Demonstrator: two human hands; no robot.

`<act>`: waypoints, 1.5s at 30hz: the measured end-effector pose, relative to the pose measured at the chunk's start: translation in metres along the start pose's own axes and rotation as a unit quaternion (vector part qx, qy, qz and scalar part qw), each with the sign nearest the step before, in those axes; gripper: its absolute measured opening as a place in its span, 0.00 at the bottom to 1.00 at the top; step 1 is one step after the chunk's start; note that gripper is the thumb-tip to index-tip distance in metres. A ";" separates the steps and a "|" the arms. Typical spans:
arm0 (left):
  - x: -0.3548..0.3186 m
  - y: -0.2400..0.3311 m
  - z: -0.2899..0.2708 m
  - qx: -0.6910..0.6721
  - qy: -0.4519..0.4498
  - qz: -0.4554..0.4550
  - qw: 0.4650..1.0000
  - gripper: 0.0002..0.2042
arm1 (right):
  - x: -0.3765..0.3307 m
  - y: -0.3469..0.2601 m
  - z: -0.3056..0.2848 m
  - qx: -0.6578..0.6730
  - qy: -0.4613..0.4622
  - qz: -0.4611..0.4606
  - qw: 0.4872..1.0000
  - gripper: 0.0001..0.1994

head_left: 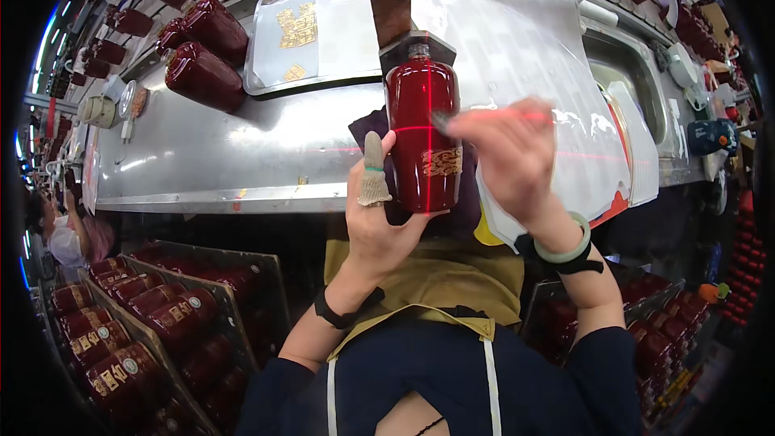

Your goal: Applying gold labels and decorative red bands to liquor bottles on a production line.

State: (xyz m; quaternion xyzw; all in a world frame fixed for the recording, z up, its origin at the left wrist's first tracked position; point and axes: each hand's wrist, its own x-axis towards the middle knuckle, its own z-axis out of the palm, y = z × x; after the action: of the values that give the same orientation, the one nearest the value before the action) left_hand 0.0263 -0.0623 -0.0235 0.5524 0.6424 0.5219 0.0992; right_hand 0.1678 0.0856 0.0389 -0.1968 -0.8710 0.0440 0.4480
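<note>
Left hand (379, 218) cupped, right hand (508, 153) pinching.

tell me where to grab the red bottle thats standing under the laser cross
Grip the red bottle around its lower body from the left, as the left hand does. The sides there are straight and bare; a bracket covers the neck, and the right hand works on the right.

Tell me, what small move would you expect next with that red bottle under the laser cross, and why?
Probably pressing the right hand onto the red bottle, near the red laser cross. The left hand steadies the bottle from below, one gold label already sits low on it, and the blurred right hand is at its side holding something thin, which I cannot make out.
</note>
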 end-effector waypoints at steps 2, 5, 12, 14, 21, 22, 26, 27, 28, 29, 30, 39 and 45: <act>-0.001 -0.005 0.000 -0.018 0.001 -0.004 1.000 0.48 | -0.005 -0.011 -0.001 0.106 -0.063 -0.062 0.990 0.08; -0.004 -0.015 0.000 -0.032 -0.006 -0.004 0.999 0.50 | -0.006 -0.012 0.004 0.111 -0.063 -0.006 0.992 0.12; -0.006 -0.023 -0.003 -0.089 -0.035 -0.032 0.995 0.53 | -0.011 -0.018 -0.003 0.161 -0.115 -0.136 0.971 0.10; -0.004 -0.020 -0.004 -0.094 -0.056 -0.054 0.993 0.52 | -0.004 -0.013 0.002 0.132 -0.068 0.004 0.989 0.11; 0.004 -0.013 -0.003 -0.007 -0.036 0.012 0.999 0.46 | -0.024 -0.007 -0.002 0.181 -0.072 -0.129 0.972 0.14; 0.005 -0.014 -0.005 -0.027 -0.048 -0.005 0.998 0.46 | -0.023 0.001 -0.002 0.191 -0.075 -0.050 0.978 0.14; 0.004 -0.012 -0.004 -0.017 -0.034 0.018 0.999 0.46 | -0.031 0.014 -0.003 0.092 0.040 0.076 0.992 0.15; 0.003 -0.011 -0.004 -0.017 -0.030 0.021 0.999 0.46 | -0.030 0.016 -0.003 0.045 0.028 0.083 0.995 0.15; 0.003 -0.012 -0.005 0.007 -0.030 0.033 0.999 0.46 | -0.033 0.009 -0.004 0.052 0.004 0.013 0.999 0.15; 0.004 -0.013 -0.005 0.007 -0.033 0.037 0.999 0.47 | -0.030 0.008 -0.004 0.051 -0.042 0.000 0.998 0.14; 0.004 -0.014 -0.005 0.006 -0.037 0.038 0.999 0.47 | -0.030 0.001 -0.004 0.109 -0.068 -0.081 0.988 0.14; 0.000 -0.031 -0.011 -0.038 -0.079 0.029 0.996 0.46 | -0.017 0.006 0.002 0.057 -0.008 -0.053 0.997 0.11; -0.003 -0.020 -0.008 -0.010 -0.046 0.034 0.998 0.45 | -0.037 0.000 -0.012 0.131 -0.076 0.058 0.987 0.14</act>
State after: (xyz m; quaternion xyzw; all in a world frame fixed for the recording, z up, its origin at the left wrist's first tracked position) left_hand 0.0098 -0.0661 -0.0369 0.5961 0.6128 0.5057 0.1161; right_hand 0.1969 0.0702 0.0182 -0.1830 -0.8764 0.1985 0.3989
